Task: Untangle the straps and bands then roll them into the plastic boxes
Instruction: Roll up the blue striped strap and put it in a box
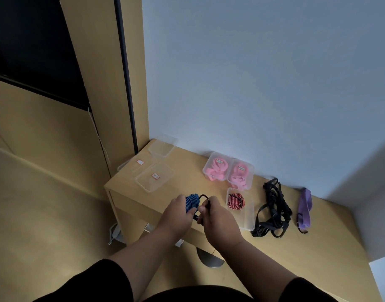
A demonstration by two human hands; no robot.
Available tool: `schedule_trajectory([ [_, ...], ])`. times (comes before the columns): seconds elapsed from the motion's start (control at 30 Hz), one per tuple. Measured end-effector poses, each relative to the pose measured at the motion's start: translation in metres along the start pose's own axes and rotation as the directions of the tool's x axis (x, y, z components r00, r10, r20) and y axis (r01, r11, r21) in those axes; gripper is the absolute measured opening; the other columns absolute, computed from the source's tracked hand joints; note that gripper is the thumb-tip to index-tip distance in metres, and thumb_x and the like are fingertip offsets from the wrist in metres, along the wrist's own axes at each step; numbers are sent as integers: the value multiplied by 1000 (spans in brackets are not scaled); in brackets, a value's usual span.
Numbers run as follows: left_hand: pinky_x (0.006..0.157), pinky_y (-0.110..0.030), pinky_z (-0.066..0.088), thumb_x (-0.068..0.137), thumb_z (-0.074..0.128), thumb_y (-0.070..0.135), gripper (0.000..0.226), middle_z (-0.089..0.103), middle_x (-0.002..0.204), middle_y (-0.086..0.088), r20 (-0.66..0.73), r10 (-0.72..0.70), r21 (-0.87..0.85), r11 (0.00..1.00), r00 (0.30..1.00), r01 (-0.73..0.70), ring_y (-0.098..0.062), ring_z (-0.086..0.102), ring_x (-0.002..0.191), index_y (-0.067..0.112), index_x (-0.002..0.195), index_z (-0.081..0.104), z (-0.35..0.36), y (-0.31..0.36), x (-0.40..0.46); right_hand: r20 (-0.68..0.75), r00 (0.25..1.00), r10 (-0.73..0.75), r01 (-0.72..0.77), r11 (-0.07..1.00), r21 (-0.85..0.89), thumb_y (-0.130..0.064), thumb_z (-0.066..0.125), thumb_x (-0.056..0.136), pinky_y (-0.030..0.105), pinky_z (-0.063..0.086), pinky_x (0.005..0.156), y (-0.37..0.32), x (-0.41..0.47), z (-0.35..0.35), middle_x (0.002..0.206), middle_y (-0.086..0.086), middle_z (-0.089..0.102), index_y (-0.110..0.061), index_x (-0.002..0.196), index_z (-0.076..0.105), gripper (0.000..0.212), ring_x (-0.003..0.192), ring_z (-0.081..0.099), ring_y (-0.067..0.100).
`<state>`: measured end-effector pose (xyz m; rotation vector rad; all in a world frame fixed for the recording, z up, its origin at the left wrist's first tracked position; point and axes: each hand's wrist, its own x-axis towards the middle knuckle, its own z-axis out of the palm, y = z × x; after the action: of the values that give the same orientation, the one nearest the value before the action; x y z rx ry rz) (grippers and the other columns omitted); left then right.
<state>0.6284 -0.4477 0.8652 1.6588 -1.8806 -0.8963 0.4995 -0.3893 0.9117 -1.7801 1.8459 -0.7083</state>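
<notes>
I see both hands over the front edge of the wooden table (187,168). My left hand (176,214) is wrapped around a blue roll (192,202) of striped band, fingers closed on it. My right hand (217,221) pinches a black hook (205,198) or cord end that loops out of the roll; the thumb and fingers are tight on it, just beside the left hand.

Right of my hands stands a clear box (243,216) with a red-and-black band (236,201) coiled in its far end. Behind it, against the wall (252,83), two more boxes sit side by side and touching: the left pink box (216,168) and the right pink box (241,174), each holding pink bands; some pink loops spill over the front edges.

Farther right, a tangle of black straps (273,209) lies loose on the table, and beyond it a purple band (304,211) lies stretched out, apart from the straps.

At the table's far left corner are clear lids (155,176) and trays, overlapping; two carry small red-edged labels. I cannot tell which are lids and which are boxes.
</notes>
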Motion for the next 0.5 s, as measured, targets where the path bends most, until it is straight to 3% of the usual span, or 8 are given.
schedule_trajectory([
  [0.17, 70, -23, 39, 102, 50, 34, 27, 50, 116, -4, 19, 65, 158, 985, 998, -67, -11, 48, 86, 15, 120, 45, -6, 9, 2, 4, 1000, -18, 18, 996, -84, -29, 41, 105, 47, 54, 68, -7, -1, 0, 83, -1, 68, -20, 103, 43, 10, 76, 67, 21],
  [0.27, 73, -26, 44, 102, 50, 28, 22, 48, 123, -3, 91, 140, 175, 972, 986, -154, -15, 53, 90, 17, 120, 43, -6, 14, -2, -27, 998, 54, -55, 998, -35, -23, 44, 104, 39, 54, 60, -5, 1, -4, 78, -5, 60, -24, 101, 38, 7, 72, 65, 16],
  [0.33, 79, -30, 49, 99, 53, 20, 23, 46, 127, -6, 145, 180, 194, 959, 973, -207, -21, 57, 99, 15, 119, 43, -4, 20, -5, -19, 997, 76, -77, 995, -57, -21, 41, 104, 42, 56, 65, -1, 3, -6, 86, 2, 63, -21, 109, 39, 5, 74, 66, 20],
  [0.43, 80, -32, 48, 95, 53, 12, 31, 43, 130, -10, 190, 200, 242, 940, 961, -243, -27, 58, 103, 12, 124, 40, -5, 30, -7, 25, 997, 75, -71, 987, -143, -13, 46, 101, 44, 57, 80, 1, 4, -9, 120, 12, 61, -16, 135, 35, 37, 93, 67, 26],
  [0.5, 80, -31, 47, 95, 54, 12, 35, 42, 132, -10, 205, 203, 281, 925, 958, -256, -26, 58, 104, 11, 127, 39, -8, 34, -6, 57, 996, 72, -62, 984, -167, -6, 50, 98, 39, 53, 85, 2, 4, -11, 144, 14, 41, -17, 157, 13, 71, 109, 62, 30],
])
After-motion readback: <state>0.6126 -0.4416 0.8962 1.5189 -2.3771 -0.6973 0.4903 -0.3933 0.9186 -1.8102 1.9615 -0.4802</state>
